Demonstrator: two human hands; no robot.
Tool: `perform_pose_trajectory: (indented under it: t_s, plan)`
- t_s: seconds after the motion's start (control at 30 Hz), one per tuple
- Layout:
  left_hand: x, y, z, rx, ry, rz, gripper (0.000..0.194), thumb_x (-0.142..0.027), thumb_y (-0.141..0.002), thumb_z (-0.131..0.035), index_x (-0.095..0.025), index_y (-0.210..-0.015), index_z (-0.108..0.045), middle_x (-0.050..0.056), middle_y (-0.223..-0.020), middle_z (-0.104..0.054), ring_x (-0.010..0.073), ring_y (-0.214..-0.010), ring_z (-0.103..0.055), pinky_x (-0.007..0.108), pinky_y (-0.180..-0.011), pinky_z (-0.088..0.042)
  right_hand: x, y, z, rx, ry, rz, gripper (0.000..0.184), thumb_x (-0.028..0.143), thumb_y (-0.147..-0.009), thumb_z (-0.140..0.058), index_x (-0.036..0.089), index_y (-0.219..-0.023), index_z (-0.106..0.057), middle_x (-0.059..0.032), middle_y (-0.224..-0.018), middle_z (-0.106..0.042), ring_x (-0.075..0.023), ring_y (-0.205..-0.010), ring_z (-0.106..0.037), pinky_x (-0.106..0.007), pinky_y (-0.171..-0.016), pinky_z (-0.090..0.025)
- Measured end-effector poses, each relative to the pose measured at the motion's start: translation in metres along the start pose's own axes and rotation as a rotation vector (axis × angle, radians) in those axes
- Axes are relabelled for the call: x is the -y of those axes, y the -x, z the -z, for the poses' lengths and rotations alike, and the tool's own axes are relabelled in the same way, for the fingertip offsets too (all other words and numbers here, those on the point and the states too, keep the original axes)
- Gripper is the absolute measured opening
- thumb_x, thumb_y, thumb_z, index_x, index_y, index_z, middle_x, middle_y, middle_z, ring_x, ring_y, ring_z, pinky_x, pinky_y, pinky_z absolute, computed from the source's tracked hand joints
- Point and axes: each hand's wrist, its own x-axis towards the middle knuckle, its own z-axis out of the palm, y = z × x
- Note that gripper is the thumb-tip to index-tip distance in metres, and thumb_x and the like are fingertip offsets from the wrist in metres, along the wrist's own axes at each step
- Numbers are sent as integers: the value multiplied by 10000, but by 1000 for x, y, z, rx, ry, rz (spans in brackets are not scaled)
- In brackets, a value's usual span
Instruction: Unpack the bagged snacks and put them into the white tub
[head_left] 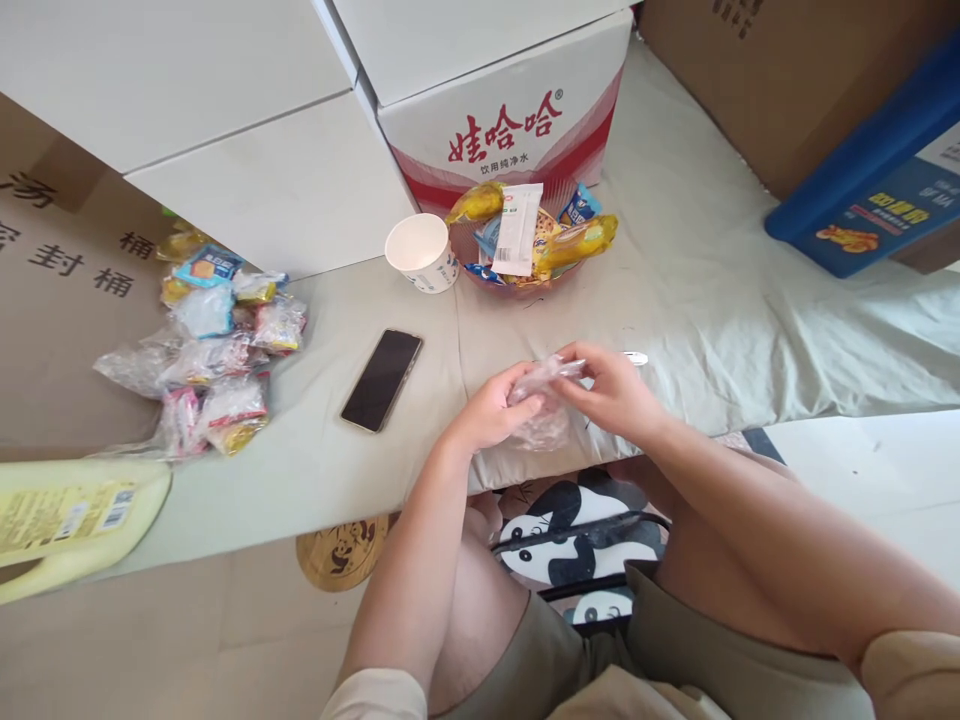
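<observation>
Near the front edge of the cloth-covered surface, my left hand is closed on a clear plastic bag. My right hand pinches the bag's gathered top from the other side. What the bag holds, if anything, I cannot make out. Just beyond my right hand lies a small white object, partly hidden. Farther back stands a clear pinkish bowl of wrapped snacks, with a white packet on top. A white paper cup stands against the bowl's left side.
A dark phone lies left of my hands. Farther left is a pile of bagged snacks beside a brown carton. White boxes line the back. A blue container stands right, a yellow jug front left.
</observation>
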Motion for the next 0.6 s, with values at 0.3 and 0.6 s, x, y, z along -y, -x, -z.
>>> perform_pose_trajectory:
  t_s: [0.3, 0.6]
  plan:
    - [3, -8, 3, -156, 316, 99, 367, -517, -803, -656, -156, -864, -685, 72, -814, -739, 210, -800, -710, 299, -682, -541, 12, -1, -23, -104, 294, 394, 133, 235, -816, -594, 250, -945, -624, -89, -965, -669, -259, -907, -621, -418, -811, -496]
    - [6, 7, 25, -164, 332, -54, 379, -501, -769, -713, -171, -956, -718, 29, -818, -697, 150, -769, -632, 283, -733, -483, 14, -3, -48, -166, 141, 302, 329, 332, -872, -606, 233, -1185, -582, -140, -1309, -574, -299, -1218, -549, -481, -1002, -441]
